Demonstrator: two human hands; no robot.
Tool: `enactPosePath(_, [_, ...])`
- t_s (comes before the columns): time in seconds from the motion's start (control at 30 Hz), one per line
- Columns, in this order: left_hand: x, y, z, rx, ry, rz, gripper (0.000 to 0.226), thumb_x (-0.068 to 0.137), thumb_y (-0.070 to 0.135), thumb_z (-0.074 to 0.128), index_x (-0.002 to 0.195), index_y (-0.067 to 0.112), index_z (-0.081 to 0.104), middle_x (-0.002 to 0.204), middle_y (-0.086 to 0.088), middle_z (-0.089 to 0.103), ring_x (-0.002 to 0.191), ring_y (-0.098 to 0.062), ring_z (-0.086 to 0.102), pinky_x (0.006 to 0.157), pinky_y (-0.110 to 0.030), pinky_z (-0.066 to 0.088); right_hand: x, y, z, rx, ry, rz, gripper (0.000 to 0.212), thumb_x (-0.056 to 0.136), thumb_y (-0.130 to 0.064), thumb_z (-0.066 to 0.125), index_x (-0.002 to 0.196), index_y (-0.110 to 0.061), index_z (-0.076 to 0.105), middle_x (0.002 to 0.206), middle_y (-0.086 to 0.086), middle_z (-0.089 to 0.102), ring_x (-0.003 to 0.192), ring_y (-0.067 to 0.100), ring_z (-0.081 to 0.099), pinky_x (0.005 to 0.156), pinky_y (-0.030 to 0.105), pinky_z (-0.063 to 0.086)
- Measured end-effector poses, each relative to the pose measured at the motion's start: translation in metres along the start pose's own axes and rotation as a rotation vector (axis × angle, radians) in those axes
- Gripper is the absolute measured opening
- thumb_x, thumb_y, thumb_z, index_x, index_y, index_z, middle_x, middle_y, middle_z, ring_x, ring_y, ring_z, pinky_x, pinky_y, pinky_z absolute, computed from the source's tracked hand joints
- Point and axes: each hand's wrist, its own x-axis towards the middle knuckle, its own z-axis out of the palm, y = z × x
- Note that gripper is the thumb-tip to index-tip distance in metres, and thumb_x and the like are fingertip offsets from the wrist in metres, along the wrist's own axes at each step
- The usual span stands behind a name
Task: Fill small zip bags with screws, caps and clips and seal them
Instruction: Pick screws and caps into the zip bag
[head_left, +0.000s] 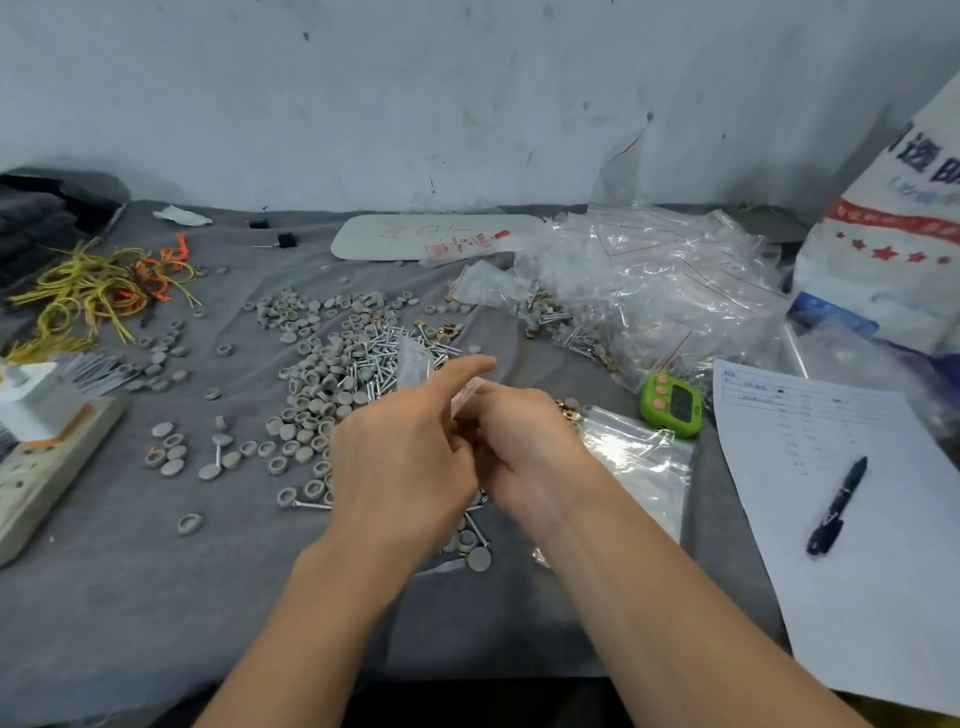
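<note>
The left hand (405, 457) and the right hand (524, 447) meet over the grey cloth (156, 597), together pinching a small clear plastic zip bag (415, 361) that pokes up between them, above the silver screws (382, 358).

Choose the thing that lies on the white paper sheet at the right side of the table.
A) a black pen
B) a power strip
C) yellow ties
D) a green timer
A: the black pen lies on the paper sheet, while the green timer sits beside the sheet on the grey cloth.
</note>
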Motion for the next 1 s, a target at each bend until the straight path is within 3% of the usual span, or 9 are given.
enactPosePath(0.13, [0.002, 0.000, 0.000, -0.023, -0.007, 0.003, 0.073, 0.061, 0.018, 0.060, 0.128, 0.048, 0.063, 0.074, 0.006, 0.072, 0.070, -0.022, 0.069, 0.061, -0.027, 0.047, 0.003, 0.009, 0.007, -0.103, 0.051, -0.051, 0.020, 0.090, 0.015, 0.048, 0.098, 0.014, 0.067, 0.079, 0.020, 0.064, 0.072, 0.027, 0.060, 0.066, 0.035, 0.049])
enactPosePath(0.3, [0.005, -0.023, -0.012, -0.173, -0.073, -0.057, 0.069, 0.063, 0.021, 0.058, 0.126, 0.049, 0.064, 0.074, 0.018, 0.059, 0.075, -0.005, 0.057, 0.071, -0.019, 0.045, 0.001, 0.016, 0.015, -0.283, -0.031, -0.074, 0.046, 0.095, -0.009, 0.054, 0.052, -0.018, 0.066, 0.058, 0.002, 0.061, 0.057, 0.015, 0.059, 0.054, 0.027, 0.048])
enactPosePath(0.4, [0.002, -0.044, -0.017, -0.098, -0.163, 0.079, 0.081, 0.063, 0.017, 0.071, 0.139, 0.041, 0.056, 0.123, 0.021, 0.055, 0.116, -0.005, 0.051, 0.102, -0.008, 0.033, -0.001, 0.012, 0.017, -0.215, -0.030, -0.078, 0.030, 0.103, -0.018, 0.055, 0.085, -0.009, 0.077, 0.091, 0.013, 0.079, 0.092, 0.027, 0.075, 0.089, 0.040, 0.062])
enactPosePath(0.5, [0.001, -0.054, -0.015, 0.058, -0.245, 0.177, 0.097, 0.061, 0.012, 0.078, 0.150, 0.033, 0.045, 0.160, 0.008, 0.035, 0.151, -0.016, 0.025, 0.123, -0.024, 0.014, -0.008, 0.009, 0.019, -0.191, -0.097, -0.031, 0.023, 0.104, -0.008, 0.051, 0.100, 0.001, 0.072, 0.099, 0.019, 0.076, 0.088, 0.028, 0.073, 0.082, 0.037, 0.063])
enactPosePath(0.57, [0.003, -0.054, -0.011, 0.086, -0.183, 0.207, 0.081, 0.063, 0.008, 0.077, 0.139, 0.027, 0.056, 0.149, 0.004, 0.050, 0.147, -0.022, 0.036, 0.125, -0.040, 0.020, -0.015, 0.007, 0.018, -0.223, -0.155, -0.018, 0.021, 0.100, 0.000, 0.051, 0.107, 0.007, 0.070, 0.095, 0.020, 0.070, 0.084, 0.028, 0.069, 0.076, 0.037, 0.062])
enactPosePath(0.63, [0.004, -0.054, -0.008, 0.045, -0.065, 0.186, 0.055, 0.066, 0.007, 0.078, 0.116, 0.024, 0.063, 0.115, 0.007, 0.064, 0.121, -0.018, 0.057, 0.123, -0.046, 0.027, -0.021, 0.000, 0.012, -0.272, -0.188, -0.059, 0.024, 0.094, 0.011, 0.052, 0.105, 0.009, 0.072, 0.094, 0.020, 0.071, 0.084, 0.028, 0.070, 0.075, 0.033, 0.062])
enactPosePath(0.73, [0.009, -0.055, -0.005, 0.051, 0.019, 0.073, 0.049, 0.067, 0.014, 0.087, 0.108, 0.025, 0.063, 0.093, 0.015, 0.053, 0.092, -0.009, 0.052, 0.120, -0.048, 0.033, -0.025, -0.018, -0.015, -0.562, 0.085, -0.242, 0.037, 0.090, 0.008, 0.056, 0.078, -0.015, 0.082, 0.084, 0.005, 0.078, 0.074, 0.013, 0.075, 0.066, 0.025, 0.059])
enactPosePath(0.83, [0.015, -0.060, -0.004, 0.114, -0.017, -0.004, 0.069, 0.066, 0.023, 0.090, 0.125, 0.025, 0.056, 0.101, 0.013, 0.051, 0.098, -0.007, 0.044, 0.122, -0.047, 0.031, -0.019, -0.032, -0.061, -1.134, 0.587, -0.404, 0.019, 0.091, -0.018, 0.065, 0.087, -0.025, 0.083, 0.071, -0.015, 0.070, 0.066, -0.004, 0.066, 0.063, 0.016, 0.052])
enactPosePath(1.0, [0.019, -0.063, -0.005, 0.153, -0.108, -0.080, 0.094, 0.067, 0.031, 0.089, 0.146, 0.027, 0.039, 0.127, 0.005, 0.057, 0.126, -0.018, 0.050, 0.127, -0.042, 0.019, 0.009, -0.053, -0.124, -1.422, 0.830, -0.013, 0.079, 0.091, -0.069, 0.051, 0.140, -0.007, 0.049, 0.141, 0.019, 0.053, 0.125, 0.042, 0.051, 0.105, 0.050, 0.041])
